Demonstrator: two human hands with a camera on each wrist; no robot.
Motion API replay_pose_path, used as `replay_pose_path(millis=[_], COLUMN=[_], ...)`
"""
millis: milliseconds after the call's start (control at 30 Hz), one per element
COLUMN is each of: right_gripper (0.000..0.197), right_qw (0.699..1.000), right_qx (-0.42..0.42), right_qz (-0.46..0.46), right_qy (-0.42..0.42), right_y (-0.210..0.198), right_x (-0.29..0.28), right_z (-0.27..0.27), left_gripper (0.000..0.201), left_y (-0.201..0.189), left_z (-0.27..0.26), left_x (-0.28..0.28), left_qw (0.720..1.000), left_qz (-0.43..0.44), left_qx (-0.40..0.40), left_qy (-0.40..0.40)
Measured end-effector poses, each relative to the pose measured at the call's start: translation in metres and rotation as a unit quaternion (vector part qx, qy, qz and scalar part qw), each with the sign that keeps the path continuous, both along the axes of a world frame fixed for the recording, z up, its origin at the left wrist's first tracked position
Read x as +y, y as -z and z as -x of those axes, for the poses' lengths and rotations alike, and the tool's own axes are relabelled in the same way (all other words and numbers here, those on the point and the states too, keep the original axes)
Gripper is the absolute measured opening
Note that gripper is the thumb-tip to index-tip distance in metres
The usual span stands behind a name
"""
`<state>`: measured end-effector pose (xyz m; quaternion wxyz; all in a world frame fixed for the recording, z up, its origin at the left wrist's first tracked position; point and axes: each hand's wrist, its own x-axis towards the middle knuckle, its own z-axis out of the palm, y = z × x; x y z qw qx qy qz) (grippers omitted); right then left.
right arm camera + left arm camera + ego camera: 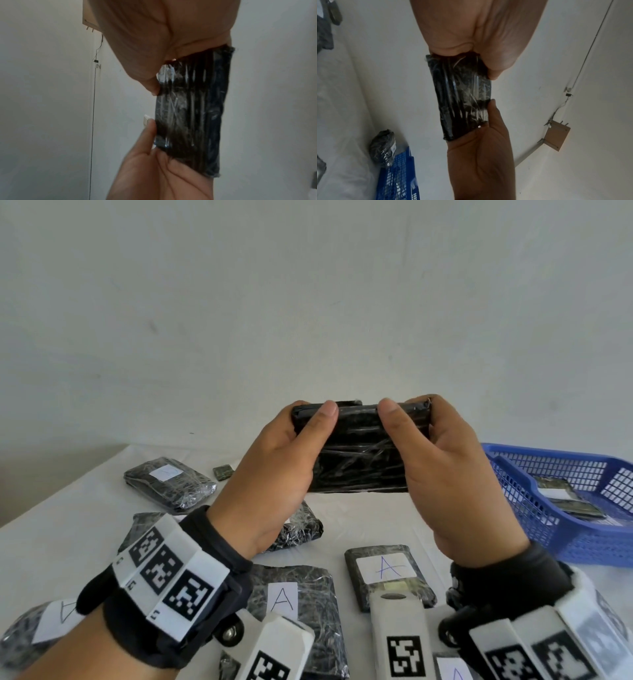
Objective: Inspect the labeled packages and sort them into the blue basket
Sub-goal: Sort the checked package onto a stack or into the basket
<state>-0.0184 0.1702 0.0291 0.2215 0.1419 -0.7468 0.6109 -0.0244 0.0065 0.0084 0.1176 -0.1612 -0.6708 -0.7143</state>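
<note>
Right now both hands hold one black package (356,453) up in the air above the table (68,525). The left hand (274,474) grips the package's left end, with its thumb (320,419) lying across the dark side that faces the person. The right hand (445,467) grips the other end the same way, thumb (394,419) on that dark side too. Both hands have their fingers curled round the package. It is wrapped in shiny, crinkly film, and no label shows on the side we can see. Just to the right of the held package sits the blue basket (565,542), resting on the table with one wrapped package (568,501) lying inside it. Below the held package, on the table, lies a package with a white label marked A (388,571). Beside that one, lower and to the left of the held package, is another package marked A (291,601). Far to the left of the held package sits a package with a faint label (169,484) whose letter is too pale to read. Both wrists wear black bands with black and white square markers (171,577).
</note>
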Motion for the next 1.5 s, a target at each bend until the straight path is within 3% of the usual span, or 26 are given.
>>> replay_pose_path(millis=[400,500,600,700,867,1033,1200,1333,1500], right_gripper=[0.038,0.037,0.039,0.043,0.041,0.04,0.041,0.047,0.04], right_qw=[1.0,0.999,0.999,0.999,0.995,0.995,0.998,0.999,0.999], right_qx=[0.009,0.0,0.006,-0.01,-0.026,-0.021,0.009,0.018,0.024], right_qz=[-0.006,-0.002,-0.007,0.042,0.083,0.092,0.058,0.024,-0.002], right_qy=[0.027,0.034,0.039,0.006,-0.039,-0.043,-0.019,0.02,0.039], right_y=[0.004,0.004,0.002,-0.001,-0.003,-0.001,0.003,0.005,0.008], right_x=[-0.007,-0.006,-0.004,0.0,0.003,0.0,0.0,-0.002,-0.004], right_z=[-0.004,-0.003,-0.003,-0.002,-0.001,0.001,0.002,0.006,0.005], left_gripper=[0.045,0.036,0.046,0.05,0.037,0.035,0.03,0.045,0.025], left_y=[-0.005,-0.005,-0.004,-0.003,0.001,-0.001,-0.001,-0.001,0.001], left_z=[-0.007,-0.007,-0.006,-0.003,0.0,0.0,0.0,-0.003,-0.004], left_x=[0.002,0.002,0.002,0.001,-0.001,-0.001,0.0,0.003,0.004], left_qw=[0.999,0.999,1.0,0.999,0.999,0.997,0.998,0.999,0.998], left_qz=[0.022,0.021,-0.006,-0.017,-0.042,-0.071,-0.065,-0.035,-0.009], left_qx=[0.018,0.013,0.003,0.019,0.019,0.006,0.024,0.023,0.045], left_qy=[-0.044,-0.039,-0.017,-0.02,-0.015,-0.012,-0.008,0.004,-0.03])
